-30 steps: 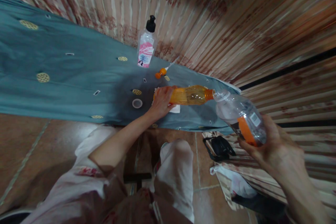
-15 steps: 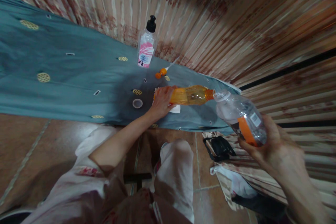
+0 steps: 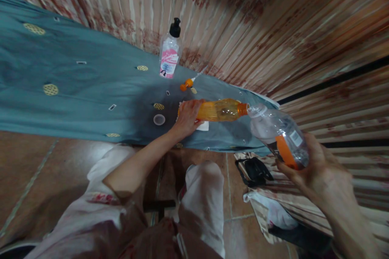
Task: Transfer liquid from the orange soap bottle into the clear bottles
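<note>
My left hand [image 3: 189,117] is wrapped round the lower part of an orange see-through bottle [image 3: 226,110], whose open neck points to the right. A clear plastic bottle [image 3: 278,135] with an orange and black label is gripped near its base by my right hand [image 3: 322,170]. Its tilted mouth meets the mouth of the orange bottle. Partly hidden beneath my left hand lies something white and flat [image 3: 203,126]. An orange spray head [image 3: 187,84] with a thin tube rests on the cloth behind. To the left of my hand sits a small round white cap [image 3: 159,119].
A clear pump bottle [image 3: 169,56] with a black top and pink label stands at the back of the teal cloth [image 3: 79,105]. Pleated curtains [image 3: 231,16] hang behind and to the right. A black bag [image 3: 254,170] lies low at the right, above a tiled floor [image 3: 240,234].
</note>
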Motion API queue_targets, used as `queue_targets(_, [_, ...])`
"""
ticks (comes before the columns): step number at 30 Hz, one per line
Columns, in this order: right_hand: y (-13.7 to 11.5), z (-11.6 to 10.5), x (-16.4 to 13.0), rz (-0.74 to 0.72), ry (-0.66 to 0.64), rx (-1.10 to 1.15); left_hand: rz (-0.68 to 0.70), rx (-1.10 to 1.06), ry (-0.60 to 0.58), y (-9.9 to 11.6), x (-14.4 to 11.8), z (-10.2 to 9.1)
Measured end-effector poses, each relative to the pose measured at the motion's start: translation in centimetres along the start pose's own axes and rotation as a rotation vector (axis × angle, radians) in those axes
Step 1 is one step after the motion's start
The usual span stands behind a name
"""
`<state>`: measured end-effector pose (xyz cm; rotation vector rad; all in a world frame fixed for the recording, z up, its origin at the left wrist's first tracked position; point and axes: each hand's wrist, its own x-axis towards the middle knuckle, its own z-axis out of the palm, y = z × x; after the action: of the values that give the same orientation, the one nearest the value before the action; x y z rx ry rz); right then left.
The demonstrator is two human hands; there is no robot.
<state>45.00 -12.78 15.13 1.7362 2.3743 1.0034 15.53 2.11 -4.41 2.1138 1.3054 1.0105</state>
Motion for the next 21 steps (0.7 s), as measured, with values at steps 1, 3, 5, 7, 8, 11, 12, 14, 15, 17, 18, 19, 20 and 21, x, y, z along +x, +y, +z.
queue_targets(1, [-0.02,-0.03,0.0,0.004,-0.009,-0.005,0.002,0.0,-0.001,-0.03,-0.02,0.0])
queue_targets(3, [-0.05,-0.07,-0.04,0.027,-0.023,-0.004,0.005,-0.001,0.008,-0.11,-0.07,0.01])
queue_targets(5, [-0.02,-0.05,-0.1,0.041,-0.033,0.007,0.012,-0.007,0.014,-0.2,-0.11,0.03])
queue_targets(7, [0.04,-0.02,-0.15,0.017,-0.021,0.021,0.018,-0.01,0.008,-0.24,-0.12,0.03])
queue_targets(8, [0.07,-0.01,-0.16,0.004,-0.008,0.023,0.018,-0.009,0.003,-0.23,-0.11,0.03])
queue_targets(11, [0.11,-0.06,-0.09,-0.003,0.004,0.016,0.005,0.005,-0.002,-0.09,-0.07,0.01])
queue_targets(12, [0.1,-0.1,-0.04,0.005,-0.004,0.014,0.0,0.01,-0.003,-0.05,-0.06,0.02])
queue_targets(14, [0.03,-0.18,0.06,0.021,-0.023,0.018,-0.004,0.014,-0.003,-0.02,-0.05,0.05])
queue_targets(15, [-0.01,-0.21,0.09,0.027,-0.032,0.026,-0.002,0.012,-0.001,-0.04,-0.05,0.09])
queue_targets(17, [-0.07,-0.22,0.13,0.035,-0.034,0.053,0.002,0.006,0.006,-0.15,-0.04,0.17])
queue_targets(18, [-0.07,-0.2,0.13,0.042,-0.03,0.067,0.004,0.003,0.007,-0.22,-0.04,0.2])
queue_targets(19, [-0.06,-0.17,0.11,0.054,-0.032,0.076,0.006,0.0,0.007,-0.29,-0.04,0.24])
queue_targets(20, [-0.04,-0.13,0.08,0.064,-0.04,0.081,0.008,-0.001,0.006,-0.34,-0.04,0.25])
queue_targets(21, [-0.01,-0.1,0.05,0.069,-0.046,0.082,0.008,0.0,0.004,-0.37,-0.04,0.25])
